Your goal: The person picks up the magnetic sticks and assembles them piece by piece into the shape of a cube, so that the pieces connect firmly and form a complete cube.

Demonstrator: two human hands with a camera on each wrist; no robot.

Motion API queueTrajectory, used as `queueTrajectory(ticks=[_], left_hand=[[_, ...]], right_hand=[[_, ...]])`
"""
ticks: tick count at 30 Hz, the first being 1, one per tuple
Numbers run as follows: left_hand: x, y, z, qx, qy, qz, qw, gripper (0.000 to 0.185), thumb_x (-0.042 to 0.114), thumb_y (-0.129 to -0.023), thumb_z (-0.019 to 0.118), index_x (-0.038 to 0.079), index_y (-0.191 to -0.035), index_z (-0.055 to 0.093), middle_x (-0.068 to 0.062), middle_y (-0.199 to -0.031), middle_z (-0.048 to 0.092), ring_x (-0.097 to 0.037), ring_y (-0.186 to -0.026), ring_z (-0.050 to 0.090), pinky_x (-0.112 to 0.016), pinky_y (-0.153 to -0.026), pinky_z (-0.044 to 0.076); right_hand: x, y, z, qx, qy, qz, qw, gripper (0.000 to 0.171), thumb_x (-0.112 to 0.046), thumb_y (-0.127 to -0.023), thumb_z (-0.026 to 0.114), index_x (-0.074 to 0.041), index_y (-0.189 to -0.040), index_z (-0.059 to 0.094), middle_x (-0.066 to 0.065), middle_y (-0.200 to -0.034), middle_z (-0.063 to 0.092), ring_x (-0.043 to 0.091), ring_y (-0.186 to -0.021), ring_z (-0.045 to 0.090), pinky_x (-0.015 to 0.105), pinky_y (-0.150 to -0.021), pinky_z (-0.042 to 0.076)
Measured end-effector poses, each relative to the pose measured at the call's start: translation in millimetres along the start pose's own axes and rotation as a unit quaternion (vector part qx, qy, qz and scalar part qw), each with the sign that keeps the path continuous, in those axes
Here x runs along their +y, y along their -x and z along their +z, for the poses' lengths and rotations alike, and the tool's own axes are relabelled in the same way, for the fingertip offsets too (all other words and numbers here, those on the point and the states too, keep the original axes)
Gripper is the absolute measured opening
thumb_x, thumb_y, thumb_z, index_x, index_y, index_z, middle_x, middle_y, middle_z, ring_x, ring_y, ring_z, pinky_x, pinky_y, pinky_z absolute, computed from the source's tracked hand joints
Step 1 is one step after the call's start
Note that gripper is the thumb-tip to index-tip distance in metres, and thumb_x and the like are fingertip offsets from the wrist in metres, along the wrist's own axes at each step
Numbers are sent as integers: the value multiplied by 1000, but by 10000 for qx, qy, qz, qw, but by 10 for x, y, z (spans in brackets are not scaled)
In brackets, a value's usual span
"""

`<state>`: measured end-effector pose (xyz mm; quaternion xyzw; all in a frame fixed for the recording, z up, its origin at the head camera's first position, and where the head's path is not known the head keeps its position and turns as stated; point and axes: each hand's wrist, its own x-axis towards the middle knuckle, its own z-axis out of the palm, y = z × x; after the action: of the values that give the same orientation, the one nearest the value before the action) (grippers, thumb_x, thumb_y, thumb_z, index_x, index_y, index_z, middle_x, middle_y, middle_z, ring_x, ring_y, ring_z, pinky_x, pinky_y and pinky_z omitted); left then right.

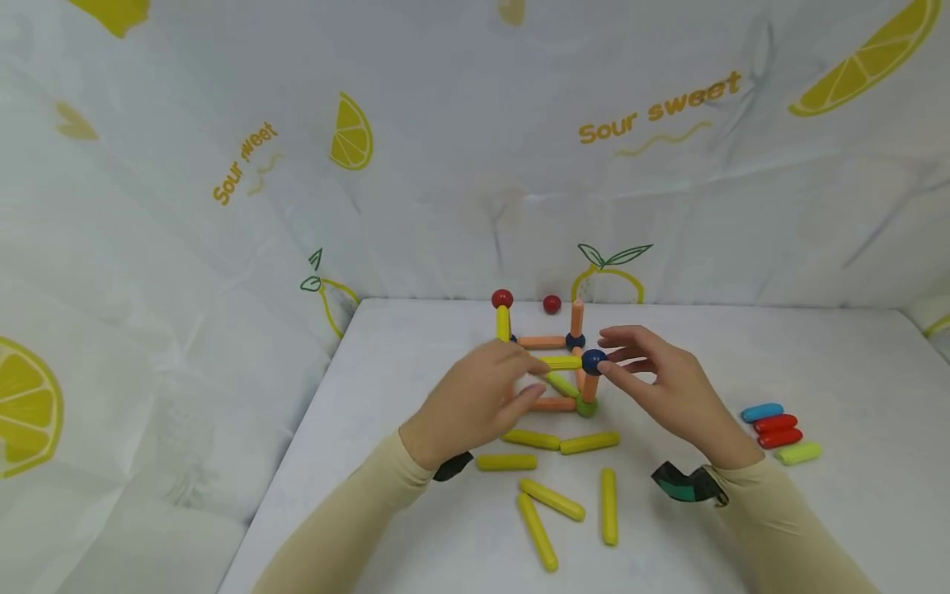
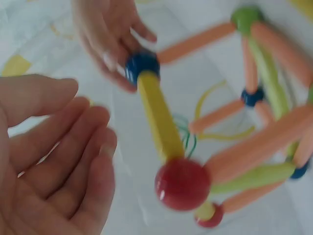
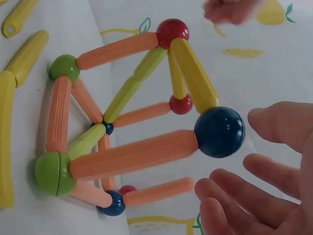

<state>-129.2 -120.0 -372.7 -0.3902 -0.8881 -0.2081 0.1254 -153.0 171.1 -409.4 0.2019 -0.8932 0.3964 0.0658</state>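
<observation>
A frame of ball-and-rod building pieces stands on the table, with orange rods along its base and as uprights. Across its front top, a yellow rod joins a red ball to a dark blue ball. My right hand is beside the blue ball, thumb and fingers parted around its side with a small gap in the right wrist view. My left hand, fingers loosely bent and holding nothing, hovers by the front left corner, hiding that red ball in the head view. Light green rods slant across the frame.
Several loose yellow rods lie in front of the frame. At the right are a blue rod, two red rods and a yellow-green rod. A loose red ball sits near the table's back edge, by the lemon-print sheet.
</observation>
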Motion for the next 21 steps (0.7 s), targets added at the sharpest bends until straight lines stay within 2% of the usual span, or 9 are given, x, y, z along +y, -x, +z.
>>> queueTrajectory(ticks=[4, 6, 7, 9, 11, 15, 16, 18, 21], left_hand=[[79, 225, 171, -1154, 253, 57, 9930, 25, 23, -104, 74, 19, -129, 78, 9, -114, 78, -7, -103, 68, -18, -92, 55], [62, 288, 284, -1609, 110, -148, 9868, 23, 22, -104, 75, 19, -126, 79, 9, -114, 78, -6, -103, 68, -16, -92, 55], [43, 304, 350, -1721, -9, -234, 9848, 20, 22, -103, 77, 18, -122, 79, 8, -114, 78, -6, -103, 68, -17, -93, 56], [-7, 330, 468, -1829, -237, -414, 9820, 20, 21, -102, 78, 19, -122, 80, 8, -113, 76, -6, -102, 68, -18, -92, 57], [-62, 361, 563, -1867, -425, -501, 9802, 20, 22, -102, 78, 19, -122, 79, 7, -113, 75, -6, -100, 68, -19, -91, 58], [-137, 408, 666, -1852, -585, -483, 9798, 20, 24, -102, 77, 21, -122, 79, 6, -113, 74, -7, -98, 68, -20, -91, 59], [-146, 414, 680, -1837, -588, -477, 9801, 20, 24, -102, 77, 21, -122, 79, 6, -114, 73, -8, -99, 69, -21, -91, 59], [-152, 406, 699, -1806, -552, -462, 9809, 21, 23, -101, 79, 20, -122, 79, 6, -114, 74, -8, -100, 69, -22, -92, 59], [-142, 369, 738, -1854, -468, -458, 9805, 23, 22, -100, 80, 20, -122, 79, 6, -116, 74, -8, -102, 70, -22, -93, 59]], right_hand=[[97, 120, -126, 168, 274, 212, 9993, 41, -33, -107, 70, -18, -145, 62, 8, -137, 73, 27, -114, 73, 5, -91, 49], [176, 204, -207, 235, 501, 319, 9980, 37, -30, -107, 70, -18, -142, 65, 6, -133, 74, 28, -111, 74, 4, -88, 48], [230, 258, -261, 244, 622, 371, 9971, 35, -28, -107, 70, -19, -140, 67, 6, -132, 75, 28, -109, 74, 5, -85, 49], [345, 386, -379, 246, 837, 481, 9950, 30, -25, -106, 71, -20, -136, 70, 7, -128, 76, 26, -103, 75, 11, -80, 53], [479, 534, -505, 252, 931, 566, 9937, 27, -20, -105, 72, -21, -132, 72, 9, -124, 77, 18, -97, 76, 16, -75, 56], [750, 844, -734, 170, 1158, 901, 9890, 26, -13, -102, 75, -18, -127, 73, 11, -117, 78, -5, -85, 68, 20, -65, 55], [817, 915, -782, 145, 1264, 968, 9871, 26, -11, -100, 76, -17, -125, 74, 12, -116, 78, -5, -84, 68, 19, -64, 55], [929, 1050, -865, 49, 1535, 1165, 9813, 27, -10, -95, 80, -14, -121, 75, 13, -114, 78, 5, -86, 71, 22, -64, 57], [1066, 1222, -970, -157, 1961, 1480, 9692, 27, -7, -89, 84, -7, -115, 76, 21, -115, 75, 31, -94, 72, 38, -73, 65]])
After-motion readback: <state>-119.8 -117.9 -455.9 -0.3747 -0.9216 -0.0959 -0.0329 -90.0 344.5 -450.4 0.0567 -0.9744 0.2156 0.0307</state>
